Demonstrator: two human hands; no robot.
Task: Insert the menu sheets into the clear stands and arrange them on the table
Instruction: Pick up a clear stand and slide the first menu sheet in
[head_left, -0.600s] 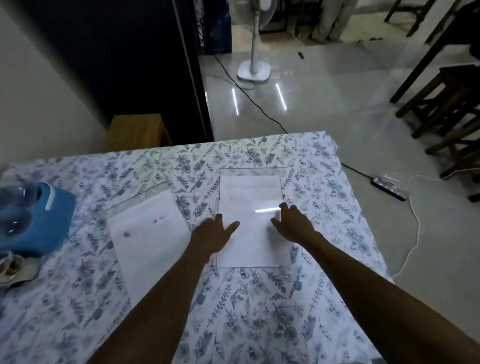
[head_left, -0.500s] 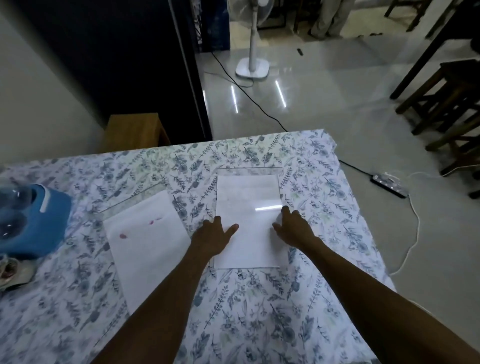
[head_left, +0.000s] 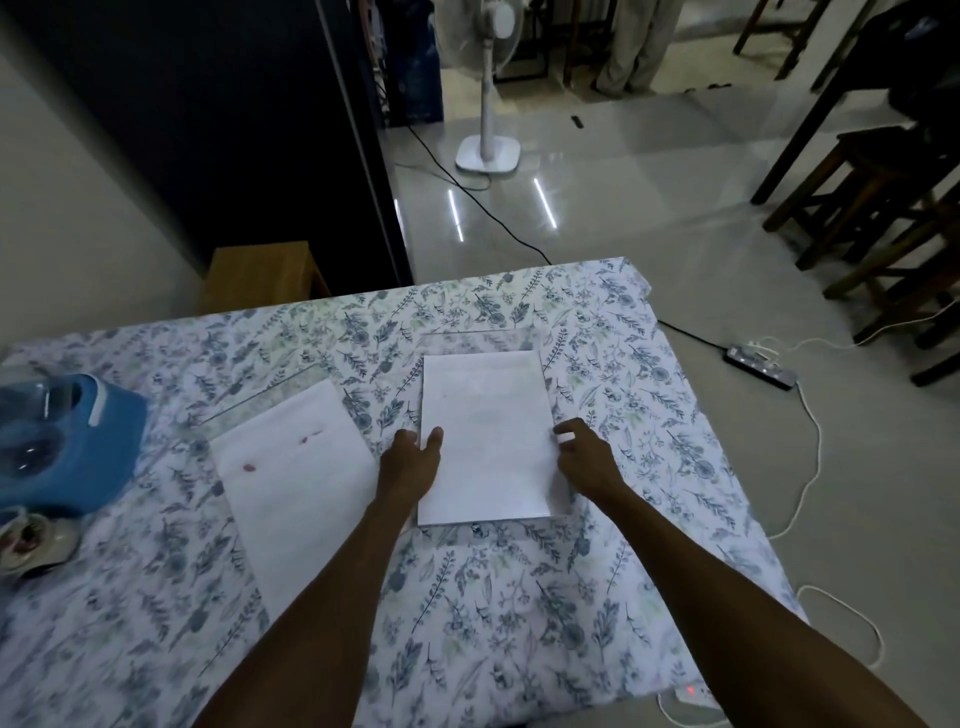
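Observation:
Two clear stands lie flat on the floral tablecloth (head_left: 519, 597), each with a white menu sheet in it. The right sheet (head_left: 485, 431) leaves a bare clear strip of its stand (head_left: 483, 340) at the far end. My left hand (head_left: 410, 462) grips this stand's left edge, thumb on top. My right hand (head_left: 584, 460) curls round its right edge. The near edge looks slightly raised off the cloth. The left sheet (head_left: 296, 483), with small red marks, lies untouched in its stand (head_left: 260, 405) beside my left forearm.
A blue appliance (head_left: 57, 441) and a small cup (head_left: 31, 540) sit at the table's left edge. Beyond the table are a wooden box (head_left: 260, 275), a pedestal fan (head_left: 488, 150), a power strip (head_left: 761, 366) with cables, and wooden stools (head_left: 883, 208) at right.
Both hands slid from resting on top of the right sheet out to its side edges and closed on them. The bright glare on the stand has gone.

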